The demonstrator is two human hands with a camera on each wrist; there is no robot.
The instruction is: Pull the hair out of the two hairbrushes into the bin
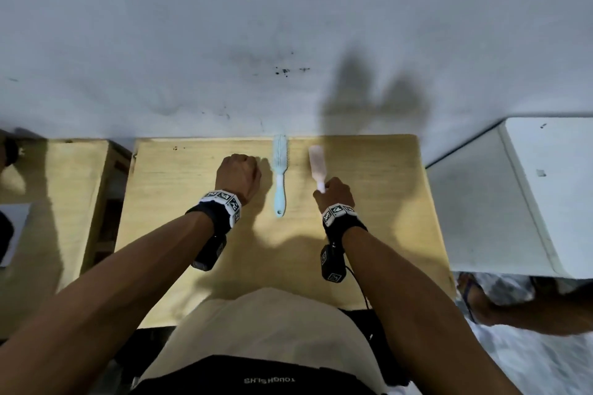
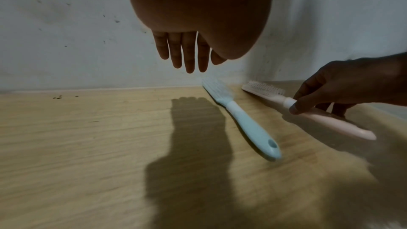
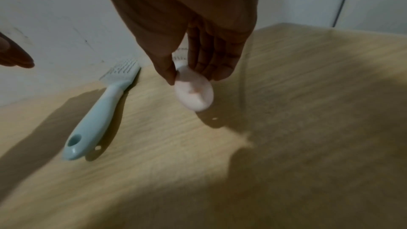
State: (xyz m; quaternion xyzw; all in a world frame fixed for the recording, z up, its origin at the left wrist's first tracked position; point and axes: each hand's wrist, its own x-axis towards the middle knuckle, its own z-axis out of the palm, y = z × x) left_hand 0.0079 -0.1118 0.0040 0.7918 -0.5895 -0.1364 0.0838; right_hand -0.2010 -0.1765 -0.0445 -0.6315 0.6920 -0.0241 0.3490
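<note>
A light blue hairbrush (image 1: 280, 175) (image 2: 244, 119) (image 3: 97, 116) lies flat on the wooden table (image 1: 179, 234), head toward the wall. Right of it is a pink hairbrush (image 1: 317, 167) (image 2: 326, 119) (image 3: 193, 91). My right hand (image 1: 335, 194) (image 2: 343, 91) (image 3: 193, 69) pinches its handle between thumb and fingers, with the handle end raised off the table. My left hand (image 1: 239, 175) (image 2: 187, 53) hovers left of the blue brush, fingers hanging straight down, holding nothing. I cannot make out hair in either brush. No bin shows in any view.
A pale wall (image 1: 288, 26) stands directly behind the table. A second wooden table (image 1: 54, 186) sits to the left, across a narrow gap. A white cabinet (image 1: 513, 196) stands to the right. Another person's sandalled foot (image 1: 478, 298) is on the floor at the right.
</note>
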